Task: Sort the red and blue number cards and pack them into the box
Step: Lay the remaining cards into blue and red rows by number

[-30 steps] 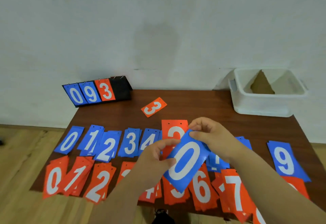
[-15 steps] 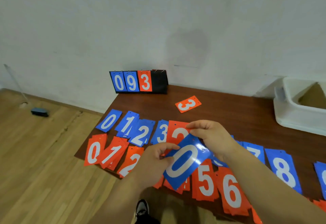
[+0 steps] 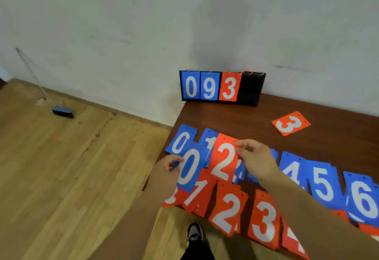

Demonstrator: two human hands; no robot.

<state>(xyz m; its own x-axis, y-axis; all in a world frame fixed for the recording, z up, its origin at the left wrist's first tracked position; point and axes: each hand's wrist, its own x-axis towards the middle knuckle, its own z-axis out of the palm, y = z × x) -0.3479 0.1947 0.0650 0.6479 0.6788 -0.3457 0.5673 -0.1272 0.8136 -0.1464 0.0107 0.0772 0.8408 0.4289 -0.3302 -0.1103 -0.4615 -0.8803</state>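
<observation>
My left hand [image 3: 167, 170] grips a blue 0 card [image 3: 189, 169] over the table's left end, just in front of the blue 0 pile [image 3: 180, 139]. My right hand [image 3: 255, 158] pinches a red 2 card [image 3: 224, 158] by its right edge, above the blue row. Blue piles 4 [image 3: 293, 170], 5 [image 3: 323, 186] and 6 [image 3: 363, 200] run to the right. Red piles 1 [image 3: 198, 195], 2 [image 3: 228, 211] and 3 [image 3: 264, 222] lie along the front edge. A lone red 3 card [image 3: 291, 123] lies farther back. The box is out of view.
A black flip scoreboard [image 3: 251, 89] showing 0, 9, 3 stands against the wall at the table's back left corner. The dark wooden table [image 3: 246, 116] ends at its left edge near my left hand. A floor tool with a long handle [image 3: 62, 111] rests on the wooden floor.
The view swung left and the white box left the frame. My hands separated: the left carried the blue 0 toward the blue 0 pile, the right kept the red 2 that was behind it.
</observation>
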